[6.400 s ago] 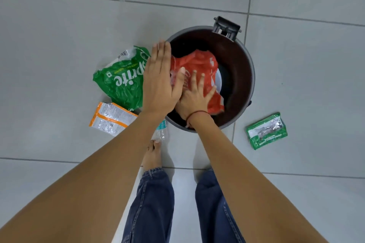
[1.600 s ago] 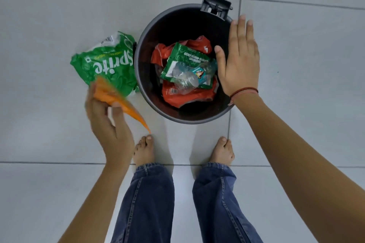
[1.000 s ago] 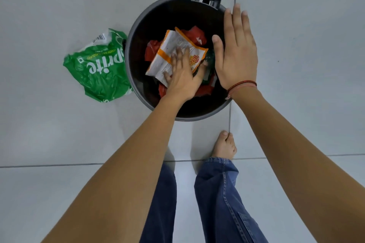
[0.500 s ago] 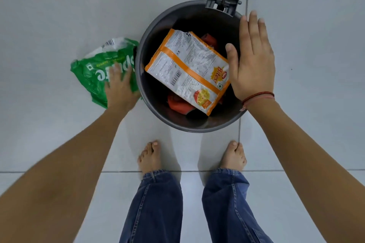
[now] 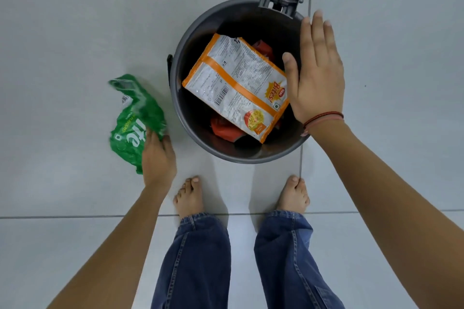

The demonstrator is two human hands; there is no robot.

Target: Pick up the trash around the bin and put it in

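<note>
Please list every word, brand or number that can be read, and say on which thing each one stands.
"Bites!": on the orange and white packet in the bin.
"ite": on the crumpled green wrapper gripped by the left hand; the rest is folded away.
Fine print and barcode digits on both: too small to read.

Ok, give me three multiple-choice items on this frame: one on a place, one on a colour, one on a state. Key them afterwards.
1. Where is the green wrapper?
A. inside the bin
B. on the floor left of the bin
C. under a foot

2. What colour are the stripes on the noodle packet?
A. orange
B. blue
C. purple

3. What is the right hand doing?
A. gripping a bottle
B. clenched in a fist
C. open, fingers spread over the bin rim

Key: 1 B, it lies on tile with the left hand on it; 2 A, orange bands cross the white packet; 3 C, the palm is flat and holds nothing.
</note>
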